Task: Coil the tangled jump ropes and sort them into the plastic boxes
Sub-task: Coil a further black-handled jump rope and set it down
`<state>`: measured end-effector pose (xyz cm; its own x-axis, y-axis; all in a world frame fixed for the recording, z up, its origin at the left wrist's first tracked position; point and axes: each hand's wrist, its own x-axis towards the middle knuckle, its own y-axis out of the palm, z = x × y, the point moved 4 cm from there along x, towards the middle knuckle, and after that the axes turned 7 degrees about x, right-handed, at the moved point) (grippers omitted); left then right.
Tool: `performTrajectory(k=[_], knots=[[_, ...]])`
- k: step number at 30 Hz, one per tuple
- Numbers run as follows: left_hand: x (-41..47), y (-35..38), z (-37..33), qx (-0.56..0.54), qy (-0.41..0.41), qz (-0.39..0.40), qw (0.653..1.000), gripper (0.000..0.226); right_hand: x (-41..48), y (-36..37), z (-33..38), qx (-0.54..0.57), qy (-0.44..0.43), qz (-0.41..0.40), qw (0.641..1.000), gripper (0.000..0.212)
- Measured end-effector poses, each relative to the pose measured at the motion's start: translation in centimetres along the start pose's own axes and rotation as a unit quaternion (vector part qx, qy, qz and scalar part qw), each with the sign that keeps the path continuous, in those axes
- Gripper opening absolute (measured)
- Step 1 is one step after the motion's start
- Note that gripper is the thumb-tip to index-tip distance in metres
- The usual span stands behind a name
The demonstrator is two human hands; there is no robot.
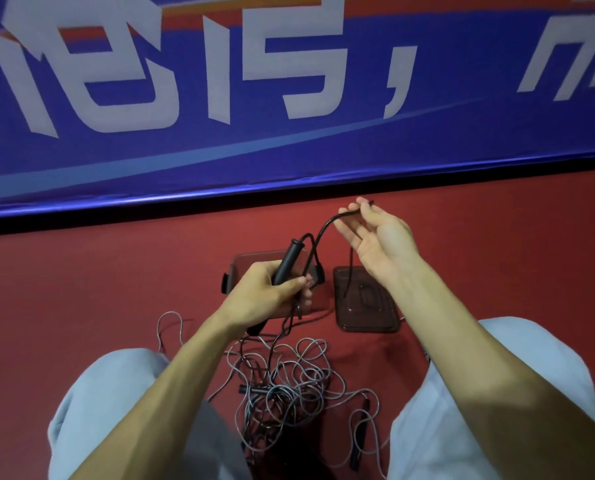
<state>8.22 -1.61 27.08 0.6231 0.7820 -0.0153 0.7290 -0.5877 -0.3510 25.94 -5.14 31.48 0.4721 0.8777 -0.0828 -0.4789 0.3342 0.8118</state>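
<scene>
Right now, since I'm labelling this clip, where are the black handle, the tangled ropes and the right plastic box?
black handle [286,259], head view, upper shaft
tangled ropes [282,393], head view, middle of the pile
right plastic box [388,315], head view, bare near-right floor

The red floor [98,271] bears a tangle of jump ropes [289,382] at lower centre; above it lie a left plastic box [254,260] and a right plastic box [365,303].
</scene>
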Motion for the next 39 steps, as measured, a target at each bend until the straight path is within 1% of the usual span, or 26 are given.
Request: performTrajectory(k=[2, 4, 6, 8, 10, 12, 14, 16, 18, 20, 21, 22, 23, 25, 26, 27, 28, 30, 32, 34, 36, 37, 38, 39], knots=[[0.0, -0.1, 0.0, -0.004, 0.007, -0.026, 1.0, 0.006, 0.0, -0.5, -0.2, -0.013, 0.009, -0.031, 0.999, 0.01], [0.2, -0.4, 0.0, 0.004, 0.01, -0.045, 0.999, 0.009, -0.1, -0.6, -0.5, -0.041, 0.016, -0.039, 0.998, 0.013], [0.2, -0.5, -0.1, -0.018, 0.009, -0.065, 0.998, 0.008, -0.2, -0.5, -0.8, -0.081, 0.021, -0.026, 0.996, 0.024], [0.2, -0.7, -0.2, -0.064, 0.001, -0.096, 0.993, 0.005, -0.3, -0.3, -1.2, -0.156, 0.023, -0.006, 0.988, 0.038], [0.2, -0.8, -0.4, -0.123, -0.008, -0.12, 0.985, 0.005, -0.5, -0.1, -1.6, -0.264, 0.013, 0.017, 0.964, 0.045], [0.1, -1.1, -0.6, -0.19, -0.021, -0.138, 0.972, 0.01, -0.6, 0.1, -2.4, -0.366, 0.006, 0.047, 0.929, 0.039], [0.1, -1.6, -0.7, -0.245, -0.029, -0.156, 0.956, 0.01, -0.7, 0.0, -3.8, -0.426, 0.028, 0.076, 0.901, 0.035], [0.0, -2.2, -1.0, -0.292, -0.029, -0.167, 0.941, 0.01, -0.8, -0.4, -5.3, -0.463, 0.072, 0.105, 0.877, 0.044], [-0.2, -2.7, -1.3, -0.335, -0.027, -0.175, 0.925, 0.009, -1.0, -0.8, -6.8, -0.467, 0.124, 0.134, 0.865, 0.059], [-0.2, -3.3, -1.5, -0.344, -0.017, -0.194, 0.918, 0.006, -1.3, -1.0, -7.9, -0.464, 0.178, 0.168, 0.851, 0.074], [-0.3, -3.7, -1.5, -0.33, -0.007, -0.209, 0.92, 0.006, -1.6, -1.0, -8.3, -0.471, 0.198, 0.194, 0.837, 0.079], [-0.2, -4.1, -1.5, -0.308, 0.004, -0.223, 0.925, 0.007, -1.8, -0.9, -8.6, -0.486, 0.208, 0.223, 0.819, 0.077], [-0.3, -4.4, -1.5, -0.286, 0.015, -0.233, 0.929, 0.007, -2.1, -0.8, -8.8, -0.508, 0.203, 0.251, 0.799, 0.071], [-0.4, -4.7, -1.5, -0.265, 0.03, -0.248, 0.932, 0.01, -2.6, -0.4, -8.8, -0.549, 0.151, 0.296, 0.767, 0.04], [-0.5, -4.9, -1.5, -0.266, 0.034, -0.256, 0.929, 0.011, -2.7, -0.1, -8.8, -0.553, 0.126, 0.312, 0.763, 0.025], [-0.5, -5.1, -1.4, -0.272, 0.038, -0.267, 0.924, 0.011, -2.7, -0.1, -8.7, -0.554, 0.113, 0.321, 0.759, 0.018], [-0.5, -5.4, -1.2, -0.279, 0.039, -0.281, 0.917, 0.01, -2.7, -0.1, -8.7, -0.555, 0.111, 0.327, 0.757, 0.016], [-0.4, -6.1, -0.7, -0.315, 0.041, -0.321, 0.892, 0.008, -2.5, -0.3, -8.4, -0.583, 0.106, 0.32, 0.74, 0.013], [-0.3, -6.9, -0.1, -0.386, 0.039, -0.365, 0.846, 0.009, -1.9, -0.9, -7.7, -0.635, 0.083, 0.286, 0.713, 0.013], [-0.3, -7.2, 0.4, -0.452, 0.03, -0.384, 0.804, 0.011, -1.4, -1.3, -6.8, -0.681, 0.05, 0.248, 0.687, 0.014], [-0.2, -7.1, 0.8, -0.485, 0.012, -0.38, 0.788, 0.014, -1.1, -1.3, -6.1, -0.691, 0.026, 0.228, 0.686, 0.018], [-0.1, -7.0, 1.1, -0.492, 0.002, -0.375, 0.786, 0.014, -1.0, -1.2, -5.8, -0.682, 0.021, 0.222, 0.696, 0.021], [0.0, -6.8, 1.4, -0.492, -0.009, -0.37, 0.788, 0.014, -1.0, -1.0, -5.6, -0.661, 0.02, 0.214, 0.719, 0.022], [0.2, -6.7, 1.6, -0.487, -0.02, -0.367, 0.792, 0.013, -1.0, -0.7, -5.4, -0.624, 0.023, 0.204, 0.754, 0.023]])
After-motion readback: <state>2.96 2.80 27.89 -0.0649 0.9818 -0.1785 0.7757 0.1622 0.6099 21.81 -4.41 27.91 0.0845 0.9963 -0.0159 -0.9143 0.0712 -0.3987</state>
